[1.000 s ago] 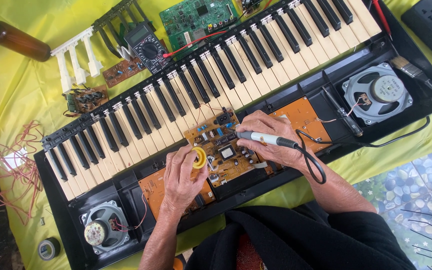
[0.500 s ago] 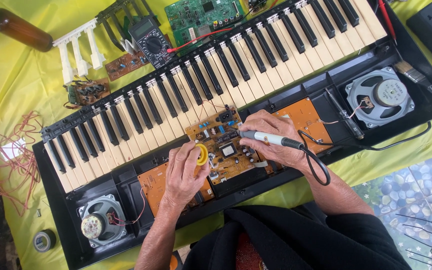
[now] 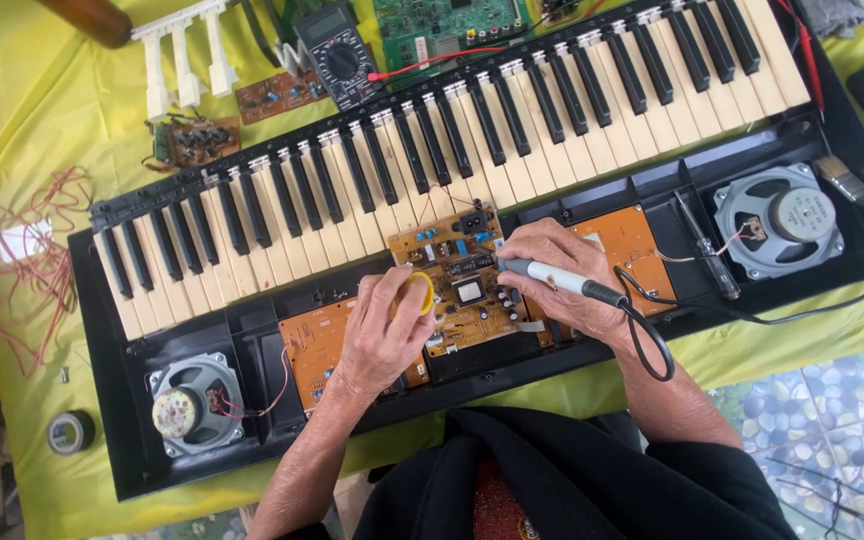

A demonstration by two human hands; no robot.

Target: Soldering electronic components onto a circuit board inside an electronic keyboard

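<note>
An opened electronic keyboard (image 3: 452, 160) lies across a yellow cloth, its lower casing exposed. My left hand (image 3: 382, 335) is closed around a small yellow spool (image 3: 418, 293) beside the central brown circuit board (image 3: 457, 275). My right hand (image 3: 552, 270) grips a grey soldering iron (image 3: 552, 277) whose tip points left onto that board. A black cord (image 3: 647, 330) loops from the iron over my right wrist. More brown boards (image 3: 312, 340) sit on either side in the casing.
Two round speakers (image 3: 190, 405) (image 3: 777, 218) sit at the casing's ends. A screwdriver (image 3: 707, 255) lies near the right one. Behind the keys are a multimeter (image 3: 337, 55), a green board (image 3: 447, 25), small boards (image 3: 272, 95), loose white keys (image 3: 177, 55). Red wire (image 3: 37, 255) and a tape roll (image 3: 70, 432) lie left.
The view has shifted, so the keyboard sits slightly lower and more level in frame. Both hands stay on the central board with the spool and iron; little else differs.
</note>
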